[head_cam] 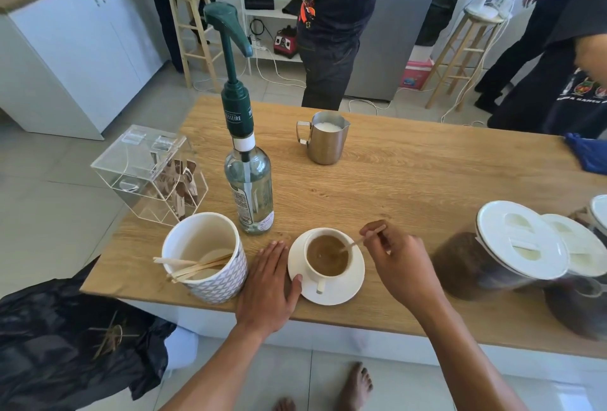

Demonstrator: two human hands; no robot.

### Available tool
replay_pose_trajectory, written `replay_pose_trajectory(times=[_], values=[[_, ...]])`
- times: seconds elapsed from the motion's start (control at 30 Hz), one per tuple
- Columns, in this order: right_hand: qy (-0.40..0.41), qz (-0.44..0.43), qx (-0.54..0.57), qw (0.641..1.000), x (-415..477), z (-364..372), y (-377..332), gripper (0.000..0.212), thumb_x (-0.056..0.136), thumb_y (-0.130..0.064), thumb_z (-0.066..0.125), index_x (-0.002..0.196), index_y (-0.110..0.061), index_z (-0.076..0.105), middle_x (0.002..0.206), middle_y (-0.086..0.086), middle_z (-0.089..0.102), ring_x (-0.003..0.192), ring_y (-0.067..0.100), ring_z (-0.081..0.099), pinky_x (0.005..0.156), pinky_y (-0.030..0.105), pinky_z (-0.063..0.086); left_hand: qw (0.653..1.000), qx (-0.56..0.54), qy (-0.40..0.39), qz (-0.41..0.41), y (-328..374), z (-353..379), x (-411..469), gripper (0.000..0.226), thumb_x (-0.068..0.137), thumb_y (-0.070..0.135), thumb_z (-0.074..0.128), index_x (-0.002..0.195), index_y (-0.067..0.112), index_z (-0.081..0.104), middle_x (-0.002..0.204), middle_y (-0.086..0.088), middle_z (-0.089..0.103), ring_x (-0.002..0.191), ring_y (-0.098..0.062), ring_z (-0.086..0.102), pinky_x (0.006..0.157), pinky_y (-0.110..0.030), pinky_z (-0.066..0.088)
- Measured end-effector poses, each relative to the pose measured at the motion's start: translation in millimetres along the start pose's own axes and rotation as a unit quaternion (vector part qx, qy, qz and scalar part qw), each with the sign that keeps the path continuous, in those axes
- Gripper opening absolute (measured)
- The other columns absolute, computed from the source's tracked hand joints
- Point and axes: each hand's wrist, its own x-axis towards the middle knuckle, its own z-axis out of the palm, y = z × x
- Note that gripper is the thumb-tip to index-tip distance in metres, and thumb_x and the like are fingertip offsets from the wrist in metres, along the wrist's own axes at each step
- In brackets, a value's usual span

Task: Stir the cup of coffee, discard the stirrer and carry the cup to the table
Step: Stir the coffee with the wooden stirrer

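A white cup of coffee [326, 257] stands on a white saucer [341, 292] near the front edge of the wooden table [410, 180]. My right hand [397, 259] pinches a thin wooden stirrer [361, 241], whose lower end dips into the coffee. My left hand [267, 285] lies flat on the table to the left of the saucer, fingers spread, its thumb touching the saucer's rim.
A patterned white pot [210, 259] with several wooden stirrers stands left of my left hand. Behind it are a pump bottle [248, 164], a clear acrylic box [151, 174] and a steel milk jug [325, 139]. Lidded jars [502, 253] stand right. A black bin bag [65, 341] lies lower left. People stand beyond the table.
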Motion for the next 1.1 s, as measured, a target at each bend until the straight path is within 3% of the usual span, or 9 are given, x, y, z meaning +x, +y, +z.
replay_pose_trajectory(times=[0.13, 0.33, 0.43, 0.5, 0.6, 0.77, 0.9, 1.03, 1.1], values=[[-0.064, -0.01, 0.025, 0.998, -1.3, 4.4, 0.2, 0.019, 0.095, -0.018, 0.058, 0.083, -0.024, 0.072, 0.084, -0.015, 0.072, 0.073, 0.014, 0.065, 0.069, 0.034, 0.053, 1.0, 0.004, -0.002, 0.001, -1.2, -0.1, 0.7, 0.061, 0.099, 0.046, 0.035, 0.148, 0.009, 0.04, 0.156, -0.005, 0.038, 0.148, -0.018, 0.024, 0.121, -0.039, 0.019], [-0.024, -0.003, 0.04, 0.999, 1.3, -0.6, -0.2, 0.016, 0.096, -0.018, 0.057, 0.089, -0.023, 0.072, 0.08, -0.012, 0.073, 0.07, 0.009, 0.065, 0.066, 0.027, 0.05, 1.0, 0.003, -0.001, 0.001, -1.6, -0.1, 1.1, 0.062, 0.099, 0.047, 0.034, 0.148, 0.009, 0.041, 0.155, -0.005, 0.039, 0.147, -0.019, 0.026, 0.121, -0.039, 0.019], [-0.058, 0.003, 0.028, 0.998, 0.6, 0.9, 1.1, 0.019, 0.095, -0.018, 0.057, 0.084, -0.023, 0.071, 0.079, -0.011, 0.073, 0.07, 0.016, 0.066, 0.067, 0.037, 0.053, 1.0, 0.002, 0.0, 0.003, -1.0, -0.8, 0.6, 0.062, 0.099, 0.047, 0.033, 0.147, 0.009, 0.042, 0.155, -0.005, 0.04, 0.146, -0.019, 0.028, 0.121, -0.038, 0.018], [-0.03, 0.011, 0.011, 0.999, 1.5, -0.3, 3.8, 0.018, 0.096, -0.02, 0.056, 0.086, -0.027, 0.069, 0.075, -0.006, 0.072, 0.067, 0.018, 0.064, 0.065, 0.04, 0.052, 1.0, 0.001, 0.001, 0.004, -0.1, -0.7, 0.7, 0.062, 0.099, 0.047, 0.033, 0.147, 0.008, 0.042, 0.154, -0.005, 0.04, 0.146, -0.019, 0.028, 0.121, -0.037, 0.017], [-0.019, -0.005, 0.03, 0.999, 2.7, 0.1, 1.3, 0.015, 0.096, -0.02, 0.057, 0.091, -0.026, 0.071, 0.079, -0.01, 0.073, 0.07, 0.009, 0.065, 0.067, 0.032, 0.052, 1.0, 0.0, 0.002, 0.006, -0.3, -1.3, 0.8, 0.062, 0.099, 0.047, 0.033, 0.147, 0.008, 0.043, 0.154, -0.005, 0.04, 0.146, -0.019, 0.029, 0.121, -0.036, 0.016], [-0.04, 0.002, 0.026, 0.999, 2.4, -0.7, 0.9, 0.019, 0.095, -0.018, 0.057, 0.083, -0.026, 0.07, 0.074, -0.006, 0.072, 0.062, 0.014, 0.061, 0.058, 0.03, 0.047, 1.0, 0.001, 0.0, 0.004, -0.6, -2.0, 1.2, 0.062, 0.1, 0.048, 0.031, 0.148, 0.009, 0.041, 0.155, -0.004, 0.039, 0.147, -0.018, 0.027, 0.121, -0.036, 0.015], [-0.032, -0.006, 0.047, 0.998, 3.3, -2.1, -1.2, 0.017, 0.096, -0.018, 0.058, 0.09, -0.025, 0.073, 0.081, -0.015, 0.073, 0.075, 0.006, 0.065, 0.064, 0.018, 0.049, 1.0, -0.001, -0.001, 0.005, -1.1, -2.0, 1.1, 0.063, 0.1, 0.049, 0.03, 0.147, 0.009, 0.042, 0.155, -0.005, 0.04, 0.147, -0.018, 0.028, 0.121, -0.037, 0.017], [-0.04, 0.008, 0.01, 0.999, 2.8, -0.9, 2.0, 0.017, 0.095, -0.019, 0.057, 0.087, -0.024, 0.072, 0.076, -0.012, 0.072, 0.069, 0.015, 0.064, 0.064, 0.032, 0.052, 1.0, -0.002, -0.003, 0.005, -1.0, -1.2, 1.3, 0.063, 0.1, 0.049, 0.03, 0.147, 0.009, 0.042, 0.155, -0.005, 0.04, 0.147, -0.019, 0.028, 0.121, -0.037, 0.016], [-0.01, 0.009, 0.017, 1.0, 3.1, -1.1, 2.1, 0.017, 0.095, -0.019, 0.057, 0.088, -0.025, 0.071, 0.078, -0.01, 0.072, 0.071, 0.011, 0.063, 0.065, 0.028, 0.051, 1.0, -0.001, -0.003, 0.005, -1.3, -1.2, 1.5, 0.063, 0.1, 0.049, 0.03, 0.148, 0.009, 0.041, 0.155, -0.005, 0.039, 0.147, -0.019, 0.028, 0.121, -0.036, 0.016]])
